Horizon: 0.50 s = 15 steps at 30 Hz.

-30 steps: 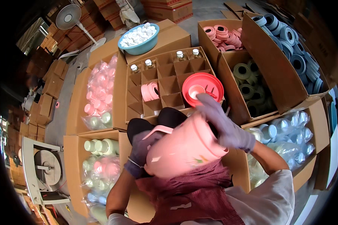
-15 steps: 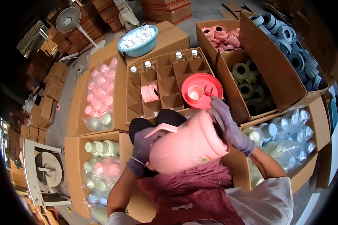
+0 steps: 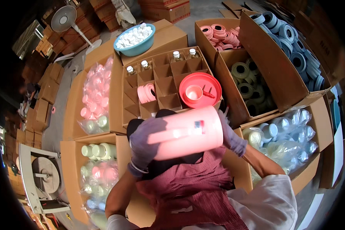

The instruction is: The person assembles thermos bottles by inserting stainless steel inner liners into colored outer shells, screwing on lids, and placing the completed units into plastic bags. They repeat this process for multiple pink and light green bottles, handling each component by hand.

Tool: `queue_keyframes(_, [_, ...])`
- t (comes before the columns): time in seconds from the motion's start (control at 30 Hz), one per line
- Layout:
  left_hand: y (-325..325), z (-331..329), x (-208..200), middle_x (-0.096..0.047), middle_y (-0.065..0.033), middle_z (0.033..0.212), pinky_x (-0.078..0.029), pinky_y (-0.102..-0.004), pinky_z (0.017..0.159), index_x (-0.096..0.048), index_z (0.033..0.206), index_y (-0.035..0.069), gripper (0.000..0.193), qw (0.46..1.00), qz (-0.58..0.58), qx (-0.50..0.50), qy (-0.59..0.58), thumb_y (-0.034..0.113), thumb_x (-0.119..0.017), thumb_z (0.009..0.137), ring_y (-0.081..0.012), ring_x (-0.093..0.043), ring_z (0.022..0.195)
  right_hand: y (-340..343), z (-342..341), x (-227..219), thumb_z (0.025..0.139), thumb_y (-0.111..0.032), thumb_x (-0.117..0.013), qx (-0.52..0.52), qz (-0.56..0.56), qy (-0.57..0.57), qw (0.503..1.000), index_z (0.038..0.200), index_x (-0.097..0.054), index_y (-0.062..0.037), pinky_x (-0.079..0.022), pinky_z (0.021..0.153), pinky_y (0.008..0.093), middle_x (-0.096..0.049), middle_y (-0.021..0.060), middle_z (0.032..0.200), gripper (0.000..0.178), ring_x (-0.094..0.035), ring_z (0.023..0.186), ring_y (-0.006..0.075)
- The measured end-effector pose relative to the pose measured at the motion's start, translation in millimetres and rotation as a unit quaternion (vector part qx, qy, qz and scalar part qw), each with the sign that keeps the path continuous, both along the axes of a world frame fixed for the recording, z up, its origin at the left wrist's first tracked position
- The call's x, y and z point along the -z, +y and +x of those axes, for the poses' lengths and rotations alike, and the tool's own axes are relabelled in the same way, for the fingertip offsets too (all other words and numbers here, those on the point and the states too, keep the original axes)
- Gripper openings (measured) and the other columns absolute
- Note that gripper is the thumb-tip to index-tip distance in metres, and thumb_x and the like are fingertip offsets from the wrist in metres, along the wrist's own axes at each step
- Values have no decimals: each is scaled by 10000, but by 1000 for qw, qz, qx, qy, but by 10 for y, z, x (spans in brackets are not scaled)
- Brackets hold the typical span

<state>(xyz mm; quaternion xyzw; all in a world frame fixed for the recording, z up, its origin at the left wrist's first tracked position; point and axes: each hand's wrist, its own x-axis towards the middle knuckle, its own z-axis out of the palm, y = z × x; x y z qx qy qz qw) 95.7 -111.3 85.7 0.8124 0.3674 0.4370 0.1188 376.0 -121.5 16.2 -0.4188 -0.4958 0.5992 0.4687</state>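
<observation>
A pink vacuum jug point(image 3: 180, 134) lies sideways above my lap, a small coloured label on the side that shows. My left hand point(image 3: 145, 142) is closed round its left end. At the other end, my right hand point(image 3: 233, 136) grips the jug by the rim; its fingertips are partly hidden behind the jug. Beyond the jug, a red plate point(image 3: 214, 82) rests on a divided carton point(image 3: 166, 78). On the plate are a pink cup point(image 3: 194, 92) and a small red-handled tool point(image 3: 208, 94). Pink rings point(image 3: 145, 93) sit in one compartment, and several white-capped bottles point(image 3: 176, 56) stand in others.
A blue basin point(image 3: 136, 48) of white caps stands at the back. Cartons around me hold bagged pink cups point(image 3: 97, 86), green cups point(image 3: 99, 151), bagged blue cups point(image 3: 283, 130), pink rings point(image 3: 220, 34), green rings point(image 3: 243, 71) and blue rings point(image 3: 287, 32). A fan point(image 3: 64, 19) stands far left.
The jug has been turned, so its handle, flower print and dark opening no longer show. My right hand has moved from beside the opening onto the jug's end.
</observation>
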Motion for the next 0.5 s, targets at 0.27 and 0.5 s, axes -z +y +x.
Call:
queue_keyframes(0.27, [-62,-342,223,-685,-122,832,-511,-339,681,-692,923,11,124,989,-62,-132,19,80,-626,844,-260,-653,733,210,-174,-589,826,-291,-635,-124,228,-36,965,1399,-433,-66,-150,1174,440,-258,185,1534,649,-185,1463,327])
queue_keyframes(0.5, [-183,-607,53,-683,-76,1017,-497,-320,727,-648,1082,-21,241,935,-137,-327,2,165,-583,945,-161,-620,854,1353,46,210,878,-217,-646,48,51,-148,987,1344,-519,-37,-472,976,338,-602,153,1255,516,-608,1115,232])
